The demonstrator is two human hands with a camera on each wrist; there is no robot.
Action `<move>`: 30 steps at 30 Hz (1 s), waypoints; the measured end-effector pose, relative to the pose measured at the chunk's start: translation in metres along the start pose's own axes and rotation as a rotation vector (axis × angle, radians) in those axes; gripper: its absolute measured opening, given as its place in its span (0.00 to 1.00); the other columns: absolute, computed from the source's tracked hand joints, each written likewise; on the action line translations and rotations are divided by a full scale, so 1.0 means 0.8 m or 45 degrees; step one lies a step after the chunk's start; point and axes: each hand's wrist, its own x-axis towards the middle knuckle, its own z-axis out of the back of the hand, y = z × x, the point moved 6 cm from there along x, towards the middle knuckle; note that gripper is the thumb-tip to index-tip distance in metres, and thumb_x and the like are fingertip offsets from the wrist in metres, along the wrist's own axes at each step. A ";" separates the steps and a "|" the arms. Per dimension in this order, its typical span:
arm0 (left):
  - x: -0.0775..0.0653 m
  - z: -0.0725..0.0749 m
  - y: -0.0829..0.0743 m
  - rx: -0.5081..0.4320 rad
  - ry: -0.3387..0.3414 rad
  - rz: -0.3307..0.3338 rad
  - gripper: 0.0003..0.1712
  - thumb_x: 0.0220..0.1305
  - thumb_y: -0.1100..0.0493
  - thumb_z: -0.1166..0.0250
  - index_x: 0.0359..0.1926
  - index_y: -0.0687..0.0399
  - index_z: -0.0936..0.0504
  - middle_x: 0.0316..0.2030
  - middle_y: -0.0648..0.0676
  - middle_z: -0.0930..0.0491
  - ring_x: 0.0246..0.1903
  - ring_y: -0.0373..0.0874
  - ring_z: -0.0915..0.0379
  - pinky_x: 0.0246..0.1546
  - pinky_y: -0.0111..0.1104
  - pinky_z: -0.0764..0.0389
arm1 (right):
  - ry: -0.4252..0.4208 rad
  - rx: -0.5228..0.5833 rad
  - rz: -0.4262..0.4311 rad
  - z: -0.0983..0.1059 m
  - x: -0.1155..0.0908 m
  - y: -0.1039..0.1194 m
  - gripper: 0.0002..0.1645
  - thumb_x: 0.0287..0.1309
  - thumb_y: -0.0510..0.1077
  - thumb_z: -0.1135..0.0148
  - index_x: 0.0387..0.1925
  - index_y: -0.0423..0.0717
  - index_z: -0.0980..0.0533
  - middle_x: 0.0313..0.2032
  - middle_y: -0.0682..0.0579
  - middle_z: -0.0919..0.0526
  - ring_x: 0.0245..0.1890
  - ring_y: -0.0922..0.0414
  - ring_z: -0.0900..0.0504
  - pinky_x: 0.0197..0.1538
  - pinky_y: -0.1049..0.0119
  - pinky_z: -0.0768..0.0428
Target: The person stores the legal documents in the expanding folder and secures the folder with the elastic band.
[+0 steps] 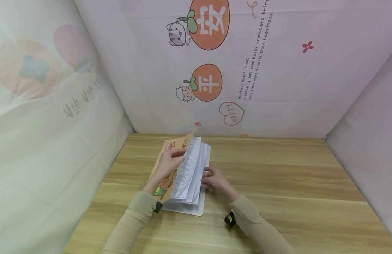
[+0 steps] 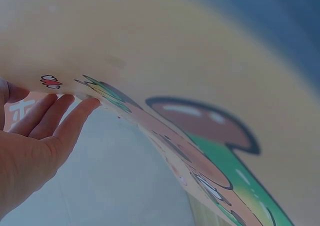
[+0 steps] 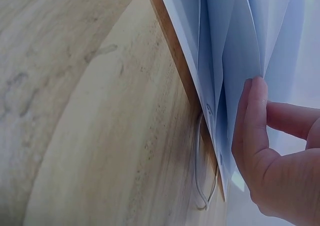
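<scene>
A folder lies on the table, its orange cover with cartoon prints lifted and tilted to the left. Between the cover and the white back stand several loose paper sheets, fanned apart, with printed text on the foremost. My left hand holds the cover near its right edge; the left wrist view shows its fingers at that edge. My right hand is at the right edge of the sheets, where its fingertips and thumb pinch the paper in the right wrist view.
A thin elastic loop hangs from the folder's edge. The wooden table extends to the right. Printed cloth walls enclose the back and both sides. A small black device sits at the right wrist.
</scene>
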 end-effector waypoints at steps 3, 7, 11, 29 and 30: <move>0.000 -0.002 0.000 -0.009 -0.002 0.004 0.20 0.62 0.64 0.39 0.55 0.60 0.17 0.51 0.64 0.15 0.52 0.53 0.18 0.48 0.40 0.16 | -0.009 0.001 -0.020 0.001 0.000 -0.002 0.37 0.59 0.27 0.42 0.69 0.28 0.41 0.50 0.30 0.20 0.32 0.57 0.16 0.42 0.61 0.13; 0.000 -0.005 0.000 -0.026 -0.006 0.000 0.20 0.61 0.64 0.38 0.55 0.62 0.17 0.52 0.65 0.16 0.52 0.54 0.18 0.49 0.41 0.16 | -0.025 -0.006 -0.043 0.001 0.000 -0.004 0.37 0.59 0.28 0.42 0.70 0.30 0.41 0.50 0.31 0.19 0.32 0.57 0.15 0.41 0.61 0.13; -0.002 -0.008 0.000 -0.020 -0.011 -0.011 0.20 0.61 0.65 0.38 0.55 0.63 0.18 0.52 0.66 0.16 0.52 0.55 0.18 0.50 0.42 0.16 | -0.022 -0.009 -0.056 0.000 -0.001 -0.005 0.37 0.60 0.28 0.42 0.70 0.30 0.41 0.51 0.31 0.20 0.33 0.57 0.15 0.42 0.62 0.13; 0.000 -0.027 0.001 0.077 0.025 -0.036 0.21 0.58 0.63 0.38 0.54 0.59 0.17 0.52 0.59 0.15 0.54 0.53 0.18 0.54 0.43 0.18 | 0.005 -0.011 -0.029 0.012 -0.011 -0.002 0.34 0.62 0.30 0.42 0.68 0.28 0.41 0.52 0.29 0.20 0.37 0.54 0.14 0.47 0.57 0.14; 0.000 -0.028 0.002 0.076 0.035 -0.026 0.21 0.58 0.63 0.38 0.54 0.59 0.17 0.52 0.59 0.15 0.55 0.53 0.19 0.53 0.42 0.18 | 0.003 -0.006 -0.024 0.015 -0.011 -0.001 0.34 0.62 0.30 0.43 0.68 0.28 0.41 0.52 0.29 0.21 0.37 0.54 0.14 0.47 0.56 0.14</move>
